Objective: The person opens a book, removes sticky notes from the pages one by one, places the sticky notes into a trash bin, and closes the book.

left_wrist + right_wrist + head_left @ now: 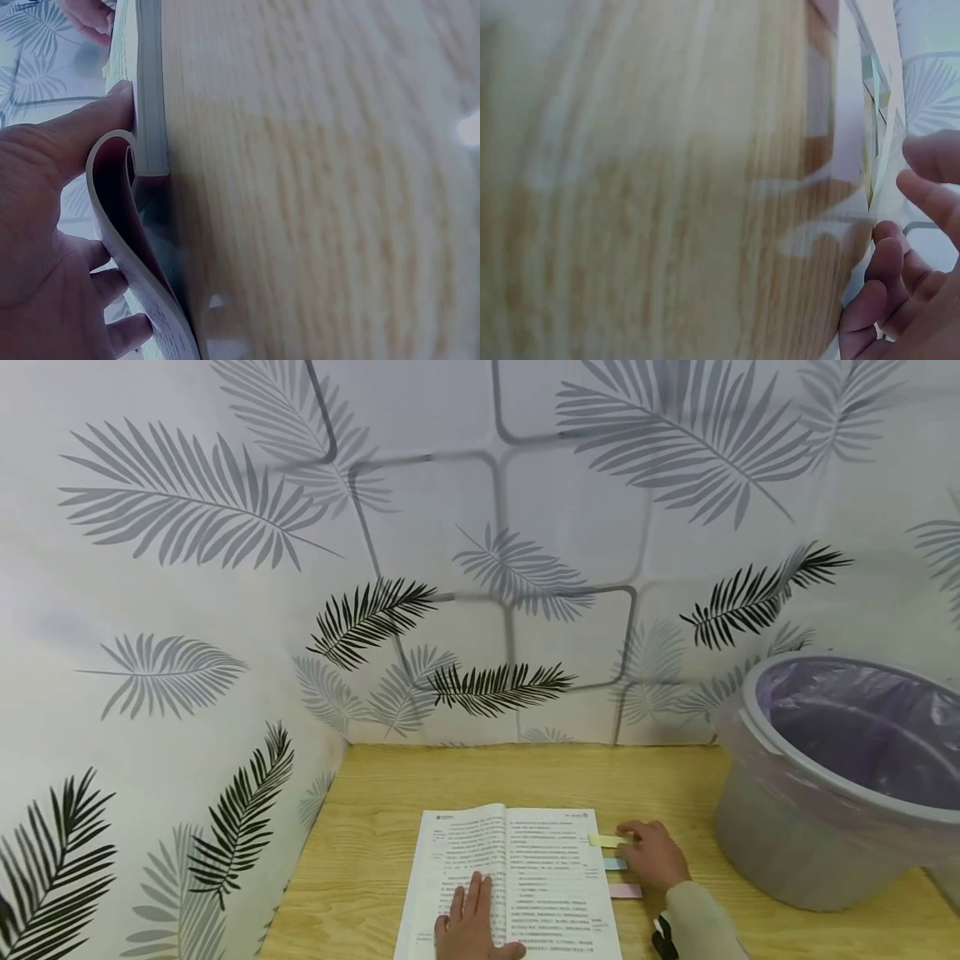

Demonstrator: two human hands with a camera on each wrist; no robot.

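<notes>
The book (519, 860) lies spread on the table (371, 810), and three paper tabs stick out from its right edge: yellow (604, 841), blue (616, 864) and pink (627, 891). The left hand (471, 928) rests on the left page with fingers extended, grasping nothing, and its thumb reaches to the fold. This is a good support, I think, because the left page bends near the fold (the left wrist view shows this curve well) and could spring up if the pressure becomes weak.

The right hand (657, 857) is at the outer end of the yellow tab, its fingers loosely bent and, as it seems, not clenched on anything; whether they touch the tab, I cannot tell. For working carefully, it is better to handle one tab only, lightly and flat, because such thin paper probably creases easily.
</notes>
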